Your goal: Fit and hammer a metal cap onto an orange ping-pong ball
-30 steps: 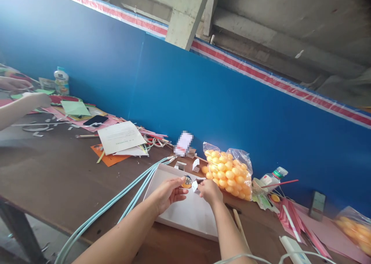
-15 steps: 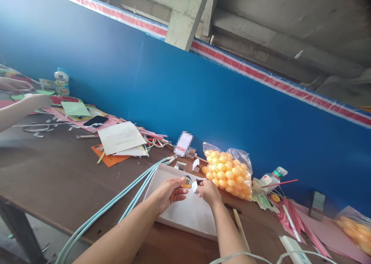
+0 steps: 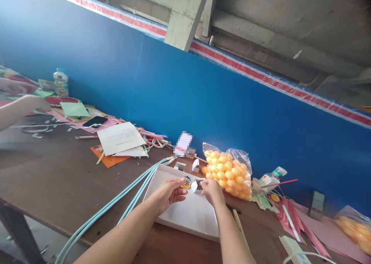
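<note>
Our right hand [image 3: 212,191] has shifted slightly right, edge-gripping a likely crushable white box [image 3: 194,186], while our left hand [image 3: 170,190] rim-pinches a slick-looking round piece [image 3: 187,182].

A shiny round piece [image 3: 187,182] is held by the left hand [image 3: 171,191], a small white carton [image 3: 195,186] by the right hand [image 3: 213,191].

A blue partition [image 3: 220,101] is running along the back edge of the bench [image 3: 66,175]. Towards the left end, a bottle [image 3: 61,85] is standing upright; a dark phone [image 3: 95,121] and a printed sheet [image 3: 120,137] are lying on coloured papers. Pale blue cords [image 3: 116,199] are crossing the front edge. Near the back edge, a clear bag of orange balls [image 3: 228,174] is sitting left of a tilting bottle [image 3: 269,179].
</note>
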### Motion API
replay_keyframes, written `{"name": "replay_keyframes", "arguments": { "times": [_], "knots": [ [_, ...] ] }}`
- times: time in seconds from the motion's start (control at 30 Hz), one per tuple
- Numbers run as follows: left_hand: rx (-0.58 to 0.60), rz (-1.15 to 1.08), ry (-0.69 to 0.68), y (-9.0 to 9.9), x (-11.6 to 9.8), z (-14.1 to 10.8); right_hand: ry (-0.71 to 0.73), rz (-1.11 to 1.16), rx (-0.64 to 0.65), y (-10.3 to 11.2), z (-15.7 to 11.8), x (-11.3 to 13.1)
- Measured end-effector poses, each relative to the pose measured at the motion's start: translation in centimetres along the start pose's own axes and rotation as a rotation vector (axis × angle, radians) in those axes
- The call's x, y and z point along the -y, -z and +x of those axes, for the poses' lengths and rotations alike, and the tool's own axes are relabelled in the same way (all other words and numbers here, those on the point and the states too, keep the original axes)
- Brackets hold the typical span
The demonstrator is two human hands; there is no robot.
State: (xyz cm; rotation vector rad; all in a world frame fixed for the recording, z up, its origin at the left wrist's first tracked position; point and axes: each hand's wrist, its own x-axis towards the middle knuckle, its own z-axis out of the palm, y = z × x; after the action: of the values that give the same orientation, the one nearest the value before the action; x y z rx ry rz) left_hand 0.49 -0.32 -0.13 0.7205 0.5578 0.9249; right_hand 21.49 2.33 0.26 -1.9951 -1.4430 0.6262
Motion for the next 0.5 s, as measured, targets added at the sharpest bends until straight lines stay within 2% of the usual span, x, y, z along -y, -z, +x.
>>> {"name": "replay_keyframes", "arguments": {
  "times": [0.1,0.3,0.5],
  "knots": [
    [0.002,-0.001,0.002,-0.2,-0.2,-0.2,-0.001,0.249,-0.004,0.2,-1.2,0.1],
    [-0.039,-0.066,0.036,-0.2,-0.3,-0.4,-0.013,0.777,0.100,-0.6,-4.3,2.2],
    [-0.046,-0.217,0.044,0.1,0.0,0.4,0.039,1.040,0.093,-2.4,-4.9,3.0]
  ]
}}
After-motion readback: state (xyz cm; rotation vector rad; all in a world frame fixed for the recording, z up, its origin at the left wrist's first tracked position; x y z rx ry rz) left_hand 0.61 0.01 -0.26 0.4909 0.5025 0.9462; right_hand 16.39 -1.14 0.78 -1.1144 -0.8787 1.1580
